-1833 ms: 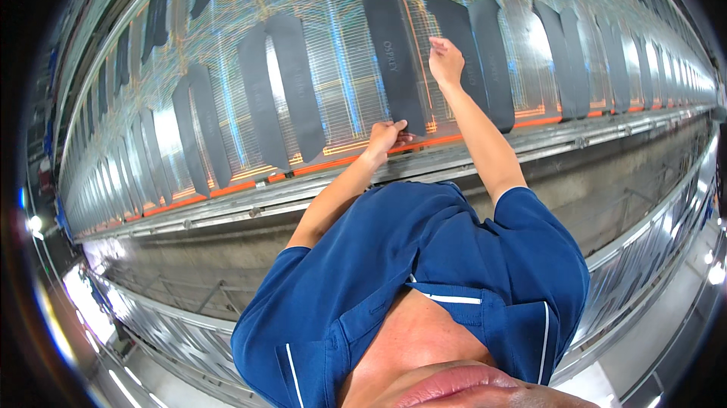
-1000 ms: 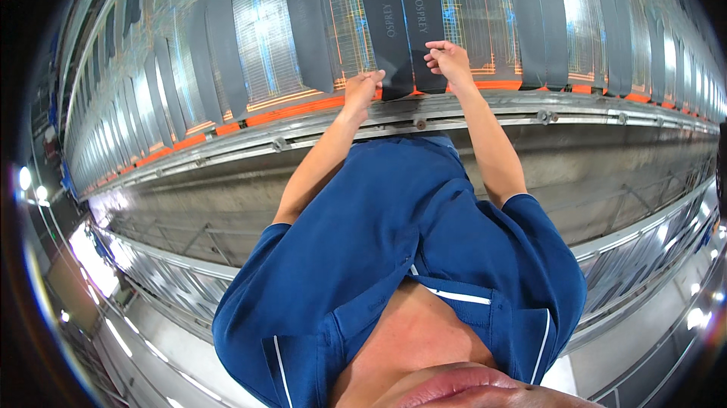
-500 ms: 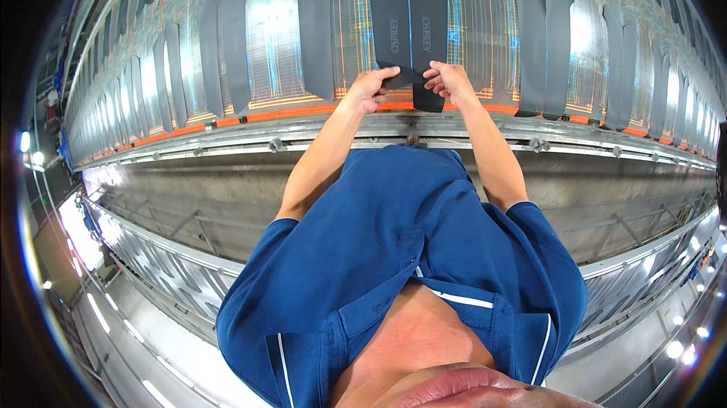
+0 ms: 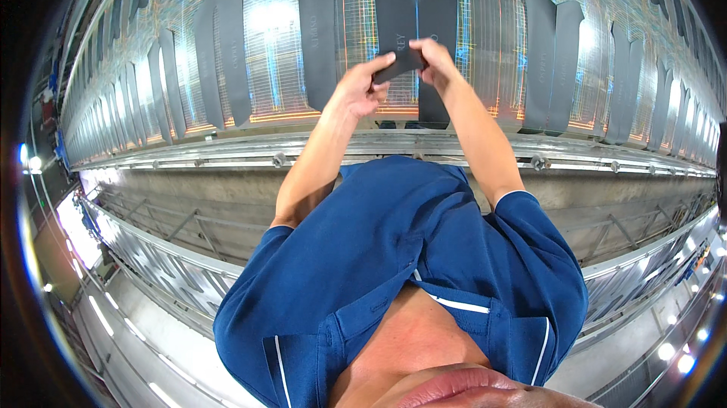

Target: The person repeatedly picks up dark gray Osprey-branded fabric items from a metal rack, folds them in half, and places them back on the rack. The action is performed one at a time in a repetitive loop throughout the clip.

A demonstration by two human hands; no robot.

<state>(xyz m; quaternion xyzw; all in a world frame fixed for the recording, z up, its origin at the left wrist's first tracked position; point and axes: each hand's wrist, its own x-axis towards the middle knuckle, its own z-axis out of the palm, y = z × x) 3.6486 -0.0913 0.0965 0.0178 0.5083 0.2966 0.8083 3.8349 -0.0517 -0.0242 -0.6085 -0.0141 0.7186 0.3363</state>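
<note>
On a long, line-patterned table [image 4: 273,67] lay a dark panel [image 4: 394,6], its raised near end pinched by the nearly closed left hand [image 4: 362,90] and right hand [image 4: 439,65], a lifting step seemingly calling for even tension.

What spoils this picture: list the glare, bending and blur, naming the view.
Head view: white glare washes out patches of the shiny table; head view: the lens bows the metal rail upward mid-frame; head view: corners fall to black, while the lamps at lower right burn out; head view: no strong blur shows on the left hand or right hand.
</note>
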